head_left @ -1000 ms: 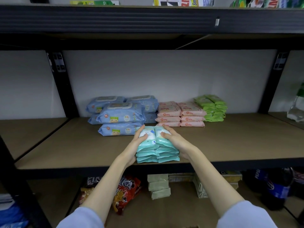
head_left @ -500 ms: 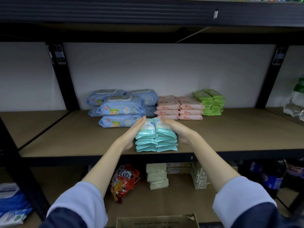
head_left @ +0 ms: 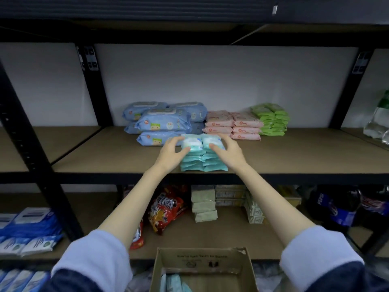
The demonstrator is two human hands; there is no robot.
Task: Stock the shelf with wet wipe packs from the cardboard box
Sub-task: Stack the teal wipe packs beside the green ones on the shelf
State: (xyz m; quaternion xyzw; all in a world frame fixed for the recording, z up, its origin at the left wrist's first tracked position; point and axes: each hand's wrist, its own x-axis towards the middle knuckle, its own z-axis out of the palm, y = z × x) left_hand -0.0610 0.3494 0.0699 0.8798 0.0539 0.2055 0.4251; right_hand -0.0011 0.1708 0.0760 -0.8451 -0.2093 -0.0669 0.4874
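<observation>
Teal packs (head_left: 203, 157) farther in, fingers (head_left: 219, 138) spread.

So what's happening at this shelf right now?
A person is stocking wet wipes. The left hand and right hand rest on the sides and top of two side-by-side stacks of teal wipe packs at the front edge of the shelf. Behind them sit blue packs, pink packs and green packs. The cardboard box below has a few teal packs left in it.
</observation>
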